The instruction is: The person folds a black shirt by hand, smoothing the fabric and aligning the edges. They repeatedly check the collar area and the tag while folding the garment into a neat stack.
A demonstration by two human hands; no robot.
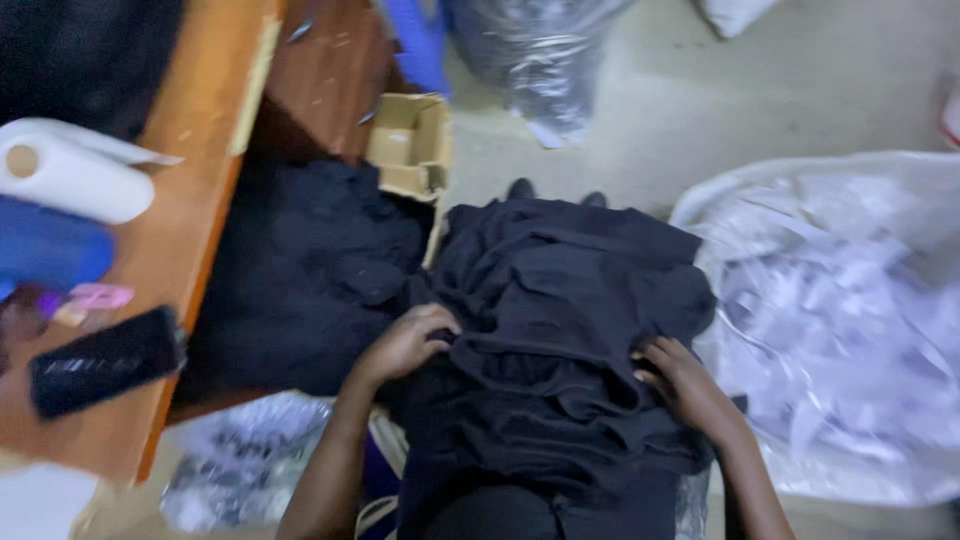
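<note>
- Head view: a crumpled black garment (560,330) lies bunched over the person's lap, near the middle of the frame and reaching down to the lower edge.
- The left hand (408,343) rests on the garment's left side, fingers curled into a fold of the cloth and gripping it.
- The right hand (672,375) sits at the garment's right edge, fingers bent around the fabric and holding it there; the two hands are well apart, with the heaped cloth between them.
- Just left of the garment lies a second pile of dark cloth (310,270), spread below the edge of a wooden desk (190,230).
- On the desk stand a white paper roll (70,170), a blue object (50,250) just under it, a small pink item (95,297) and a black rectangular object (105,360) near the desk's front edge.
- A small open cardboard box (412,145) sits between the desk and the top of the garment.
- To the right a large clear plastic bag (850,320) full of pale scraps rests on the floor, touching the garment's right side.
- Another plastic bag (535,60) with grey contents stands at the top of the frame.
- A further crinkled clear bag (240,460) lies below the desk, beside the left forearm.
- The picture is somewhat blurred, so fine detail of the cloth cannot be told.
</note>
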